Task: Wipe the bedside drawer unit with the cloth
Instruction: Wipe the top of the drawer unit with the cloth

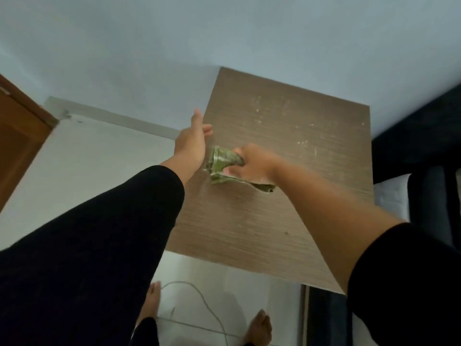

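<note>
Wiping is under way: the right hand (252, 162) clutches the bunched green cloth (224, 163) near the left edge of the drawer unit's top (287, 136). The left hand (192, 141) hovers open-fingered beside that edge (touching nothing, I judge). Next, sweep toward the speckled far-right corner.

drawer unit (287, 151): matt wood-grain top, pale specks | cloth (222, 162): green crumpled fabric

The right hand (252, 162) grips a crumpled green cloth (224, 166) against the wooden top of the bedside drawer unit (287, 146). The left hand (192, 143) reaches over its left edge, fingers (207, 129) straight.
</note>
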